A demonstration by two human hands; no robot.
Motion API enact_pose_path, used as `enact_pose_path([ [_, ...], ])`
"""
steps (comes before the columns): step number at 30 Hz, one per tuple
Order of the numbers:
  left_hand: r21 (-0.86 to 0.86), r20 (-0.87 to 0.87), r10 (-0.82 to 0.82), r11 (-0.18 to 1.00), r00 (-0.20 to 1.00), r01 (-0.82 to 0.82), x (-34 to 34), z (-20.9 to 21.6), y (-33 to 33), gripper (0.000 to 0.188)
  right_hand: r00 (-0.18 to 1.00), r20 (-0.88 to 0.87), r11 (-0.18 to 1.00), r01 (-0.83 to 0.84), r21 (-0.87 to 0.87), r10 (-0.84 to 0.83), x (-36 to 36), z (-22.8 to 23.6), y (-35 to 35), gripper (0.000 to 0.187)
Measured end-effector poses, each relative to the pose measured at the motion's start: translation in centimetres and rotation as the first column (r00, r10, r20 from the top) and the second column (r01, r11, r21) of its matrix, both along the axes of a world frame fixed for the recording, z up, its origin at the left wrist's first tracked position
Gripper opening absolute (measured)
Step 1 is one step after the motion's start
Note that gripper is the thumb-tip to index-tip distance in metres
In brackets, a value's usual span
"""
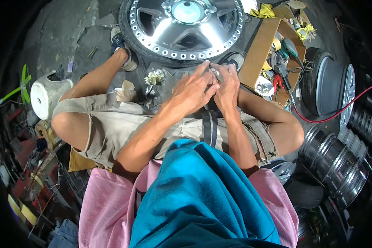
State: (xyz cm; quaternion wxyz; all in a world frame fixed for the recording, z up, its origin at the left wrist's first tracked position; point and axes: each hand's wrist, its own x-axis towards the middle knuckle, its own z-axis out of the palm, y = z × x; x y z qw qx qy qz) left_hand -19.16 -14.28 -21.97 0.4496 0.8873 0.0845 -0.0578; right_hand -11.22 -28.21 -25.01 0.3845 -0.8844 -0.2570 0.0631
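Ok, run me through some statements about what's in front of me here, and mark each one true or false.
1. The left hand and right hand are close together. True.
2. The cardboard box is left of the silver wheel. False: it is on the right.
3. A red hose curves through the right side. True.
4. The person wears long black trousers. False: they are pale shorts.
5. A tool with a green body is in the box. True.

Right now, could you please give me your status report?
Left hand and right hand close together, grip unclear. Silver wheel face up, just ahead. Cardboard box of tools at the wheel's right.
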Motion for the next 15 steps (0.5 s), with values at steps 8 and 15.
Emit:
enact_pose_path([
  [8,0.013,0.033,-0.014,1.0,0.999,0.014,0.2,-0.1,-0.4,0.032,0.998,0.047,0.999,0.038,0.008,-0.038,0.3,-0.6,-0.3,0.023],
  [15,0.015,-0.003,-0.018,1.0,1.0,0.018,0.3,-0.7,-0.6,0.034,0.999,0.021,0.999,0.042,0.007,-0.042,0.3,-1.0,-0.3,0.023],
])
